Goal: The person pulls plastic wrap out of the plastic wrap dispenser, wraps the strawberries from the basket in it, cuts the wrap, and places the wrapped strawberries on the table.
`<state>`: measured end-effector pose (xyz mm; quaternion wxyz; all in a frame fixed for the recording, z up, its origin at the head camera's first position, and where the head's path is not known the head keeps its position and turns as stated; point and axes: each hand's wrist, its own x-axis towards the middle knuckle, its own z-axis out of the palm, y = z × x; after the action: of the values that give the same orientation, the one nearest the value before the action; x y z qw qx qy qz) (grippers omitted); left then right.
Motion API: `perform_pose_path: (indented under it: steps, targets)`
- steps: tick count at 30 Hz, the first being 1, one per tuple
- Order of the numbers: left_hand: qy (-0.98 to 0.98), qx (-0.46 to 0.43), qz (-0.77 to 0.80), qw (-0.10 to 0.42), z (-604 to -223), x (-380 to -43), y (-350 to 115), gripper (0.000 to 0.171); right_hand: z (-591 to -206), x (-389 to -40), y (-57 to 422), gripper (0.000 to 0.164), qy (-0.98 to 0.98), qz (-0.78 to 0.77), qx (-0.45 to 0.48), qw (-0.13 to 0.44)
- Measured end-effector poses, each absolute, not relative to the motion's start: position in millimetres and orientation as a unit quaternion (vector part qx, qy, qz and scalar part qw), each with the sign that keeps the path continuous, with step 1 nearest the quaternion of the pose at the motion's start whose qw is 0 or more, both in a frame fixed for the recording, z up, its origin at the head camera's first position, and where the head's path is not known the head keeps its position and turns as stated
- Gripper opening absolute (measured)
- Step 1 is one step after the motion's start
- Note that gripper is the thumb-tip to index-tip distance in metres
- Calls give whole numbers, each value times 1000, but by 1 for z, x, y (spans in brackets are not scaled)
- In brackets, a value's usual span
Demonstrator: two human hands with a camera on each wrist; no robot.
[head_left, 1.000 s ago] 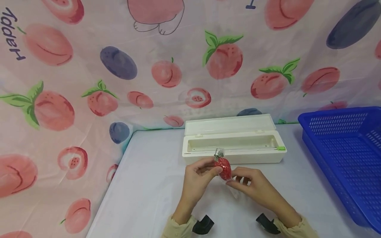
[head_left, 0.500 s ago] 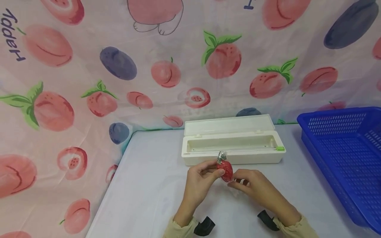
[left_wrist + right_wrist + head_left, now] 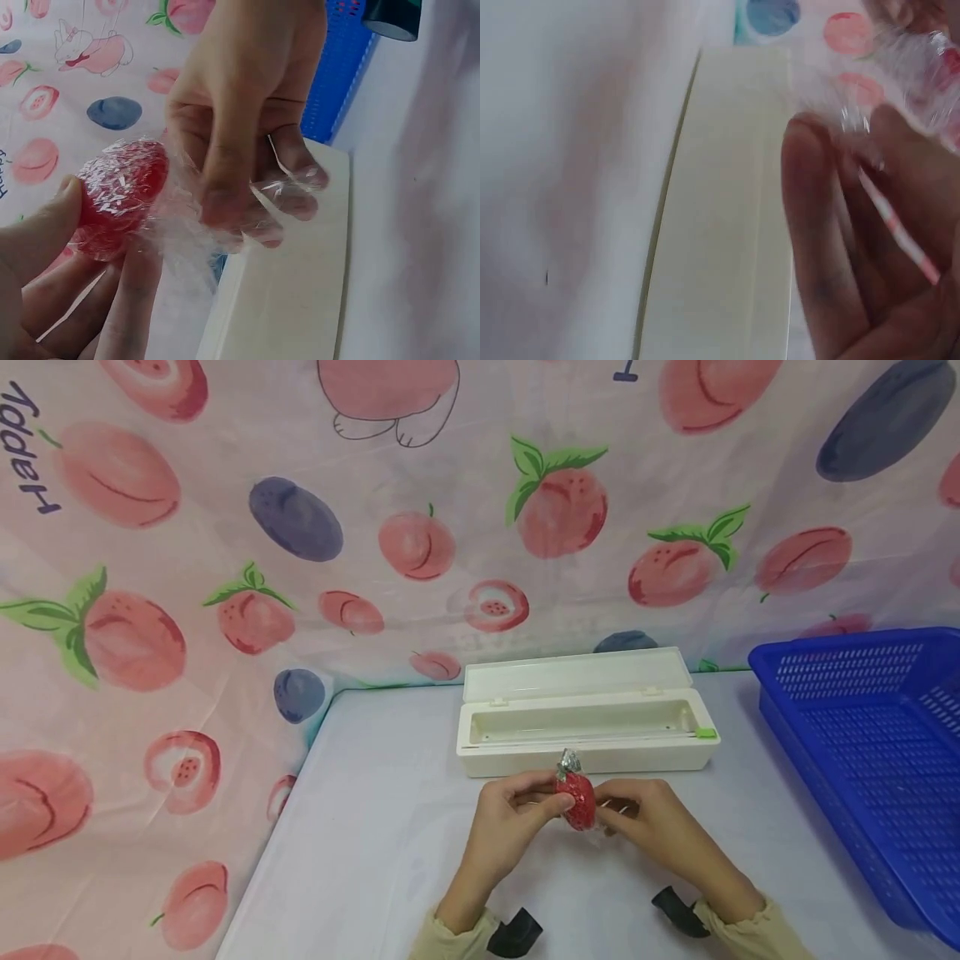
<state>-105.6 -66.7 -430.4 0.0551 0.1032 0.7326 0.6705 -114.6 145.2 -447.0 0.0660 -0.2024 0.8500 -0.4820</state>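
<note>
A red strawberry [image 3: 577, 802] with a green top is wrapped in shiny clear cling film. My left hand [image 3: 506, 827] pinches it between thumb and fingers, film-covered crown pointing up and away from me. At the fruit's right end, my right hand [image 3: 648, 818] pinches the loose tail of the cling film [image 3: 184, 247] with thumb and fingertips. Wisps of film also lie across those right fingers in the left wrist view. Both hands are above the table, just in front of a white cling film dispenser [image 3: 592, 762] with its lid raised.
On the dispenser's front rail sits a green slide cutter [image 3: 706, 733]. A blue perforated basket [image 3: 825, 827] stands at the right. White cloth covers the table [image 3: 360, 827], and a fruit-print curtain [image 3: 450, 460] hangs behind and at the left.
Both hands and the strawberry have shifted slightly right and toward me. The right fingers have turned at the film's end, and the hanging tail shows less below them.
</note>
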Motion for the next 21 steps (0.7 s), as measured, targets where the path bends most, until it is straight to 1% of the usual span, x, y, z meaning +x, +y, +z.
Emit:
perform_pose_path:
  steps: [5,10,15,21]
  targets:
    - [737,112,664,57,-430,-104,-65,33,-446,-112,142,15,833,-527,-152,66]
    - [751,113,648,59,-430,-103,-64,32,-446,-111,140,16,818,-552,-145,72]
    - [769,116,626,49,-431,-103,-64,31,-446,-113,144,25,788,-588,-162,83]
    - [771,117,626,32,-434,-106,-65,32,-442,-112,146,36,756,-625,-156,113]
